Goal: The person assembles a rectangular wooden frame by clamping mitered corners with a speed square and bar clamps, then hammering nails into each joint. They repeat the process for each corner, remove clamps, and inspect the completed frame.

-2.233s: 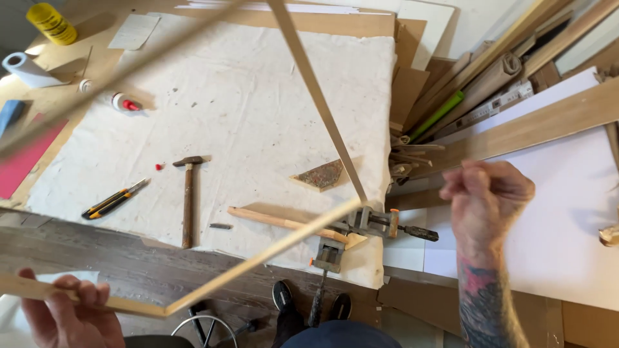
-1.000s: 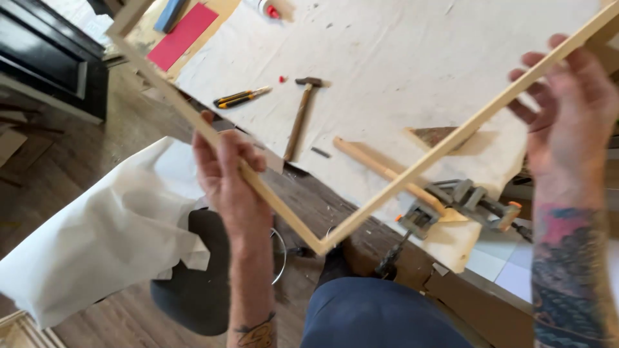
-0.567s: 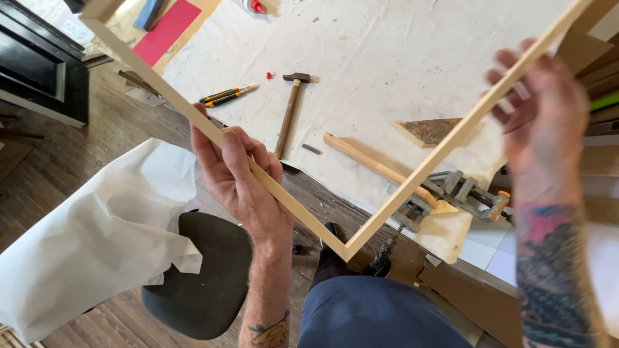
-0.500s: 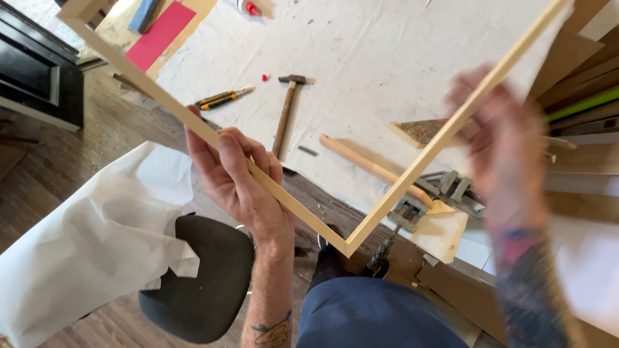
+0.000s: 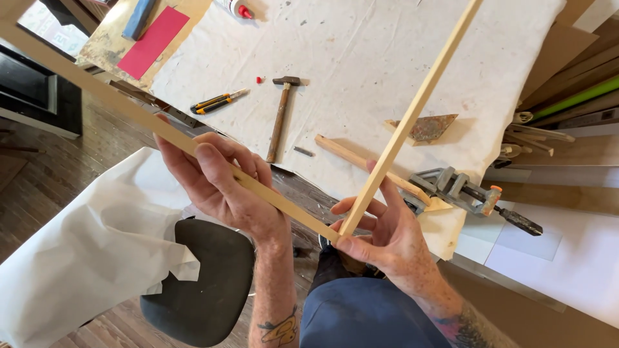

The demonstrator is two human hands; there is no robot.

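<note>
While you look down past your knees, white paper (image 5: 84, 251) drapes at the far left over the wooden floor, partly covering a black stool seat (image 5: 200, 290). Your left hand (image 5: 219, 187) is closed around one rail of a pale wooden frame (image 5: 271, 200), fingers wrapped over the top of the strip and thumb lying along its near side; that rail runs up and away to the upper left corner of the view. On the bench behind it, a red card (image 5: 153, 42) and a blue block (image 5: 138, 16) lie near the edge of the white cloth-covered worktable (image 5: 361, 58). An orange and black utility knife (image 5: 216, 101) rests on the cloth, and just to its right a hammer (image 5: 280, 116) lies with its head away from you.

The frame's corner joint sits between your two hands, above your blue trousers. Your right hand (image 5: 387, 238) pinches that corner, thumb beneath and fingers against the second rail, which rises steeply to the top of the view. Beyond it a loose wooden strip (image 5: 367, 167) lies on the cloth, one end held in a grey metal clamp (image 5: 464, 190) at the table edge. A rusty triangular piece (image 5: 429, 127) lies near it.
</note>
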